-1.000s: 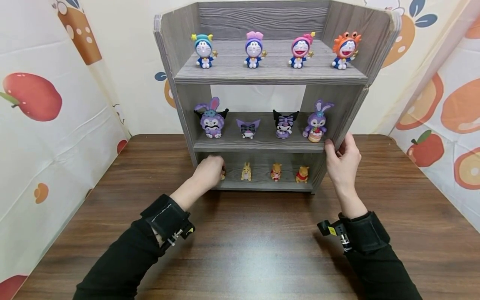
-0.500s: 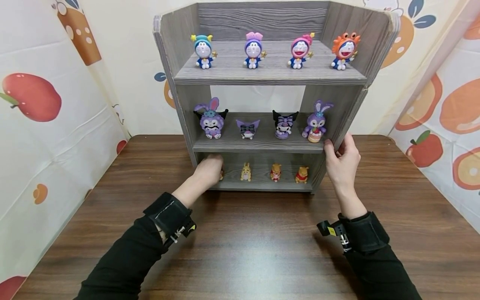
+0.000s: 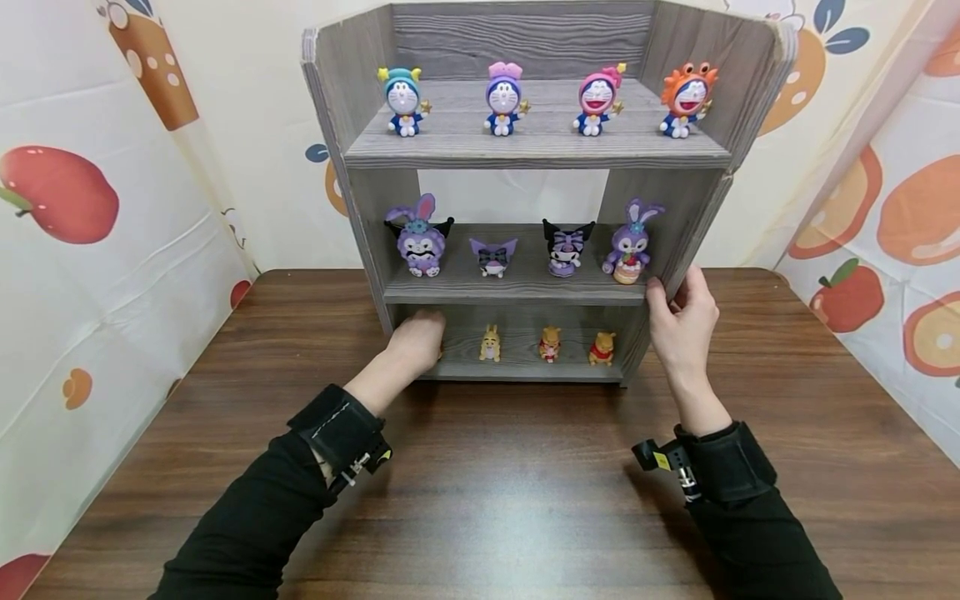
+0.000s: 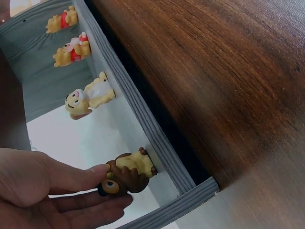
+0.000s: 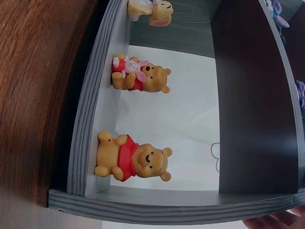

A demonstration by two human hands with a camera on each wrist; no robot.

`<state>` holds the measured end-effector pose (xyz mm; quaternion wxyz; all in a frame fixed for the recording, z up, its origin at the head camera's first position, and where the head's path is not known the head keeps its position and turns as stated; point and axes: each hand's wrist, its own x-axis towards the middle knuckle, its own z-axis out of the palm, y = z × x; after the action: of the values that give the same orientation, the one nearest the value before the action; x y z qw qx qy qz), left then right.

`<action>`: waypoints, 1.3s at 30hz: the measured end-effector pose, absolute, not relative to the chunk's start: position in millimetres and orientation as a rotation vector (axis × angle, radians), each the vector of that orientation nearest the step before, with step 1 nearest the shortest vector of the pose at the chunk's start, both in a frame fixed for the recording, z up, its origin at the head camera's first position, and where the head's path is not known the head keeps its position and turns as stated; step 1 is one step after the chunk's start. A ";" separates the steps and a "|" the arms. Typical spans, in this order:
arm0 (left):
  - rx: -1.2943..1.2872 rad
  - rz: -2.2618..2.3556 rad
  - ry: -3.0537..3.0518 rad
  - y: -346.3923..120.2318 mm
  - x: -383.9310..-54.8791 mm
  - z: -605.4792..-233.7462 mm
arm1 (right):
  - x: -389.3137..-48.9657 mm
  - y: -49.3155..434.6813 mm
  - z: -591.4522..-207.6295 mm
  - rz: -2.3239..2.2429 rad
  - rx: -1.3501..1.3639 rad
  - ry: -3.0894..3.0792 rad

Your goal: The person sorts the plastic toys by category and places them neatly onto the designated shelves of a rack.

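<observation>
On the bottom shelf's left end, my left hand (image 3: pixel 417 343) pinches a small brown owl figurine (image 4: pixel 135 172) by its head. The left wrist view has the thumb on one side and the fingers on the other. The owl stands upright on the shelf board, almost wholly hidden behind the hand in the head view. My right hand (image 3: pixel 686 323) grips the right side panel of the grey wooden display shelf (image 3: pixel 540 154), thumb at the front edge. Beside the owl stand a yellow rabbit figurine (image 3: pixel 490 343), a bear with a piglet (image 3: pixel 550 343) and a red-shirted bear (image 3: pixel 602 348).
Several purple figurines, such as the rabbit with a basket (image 3: pixel 628 242), line the middle shelf. Blue cat figurines in hats (image 3: pixel 502 100) stand on the top shelf. The shelf rests on a brown wooden table (image 3: pixel 510 483), with fruit-print cloth (image 3: pixel 150 317) around it.
My left hand has shifted slightly left with the owl, which now shows less past the fingers. My right hand keeps its hold on the side panel.
</observation>
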<state>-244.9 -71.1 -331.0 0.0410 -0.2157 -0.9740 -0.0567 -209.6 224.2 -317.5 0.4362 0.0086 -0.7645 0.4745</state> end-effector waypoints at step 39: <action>-0.880 -0.593 -2.377 -82.7 -168.1 -347.7 | -209.3 226.6 -321.2 1.208 0.032 -1.921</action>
<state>-168.1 -82.7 -347.7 0.2659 -0.3260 -0.8802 -0.2197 -209.3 226.6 -321.2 0.4225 0.0129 -0.7672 0.4824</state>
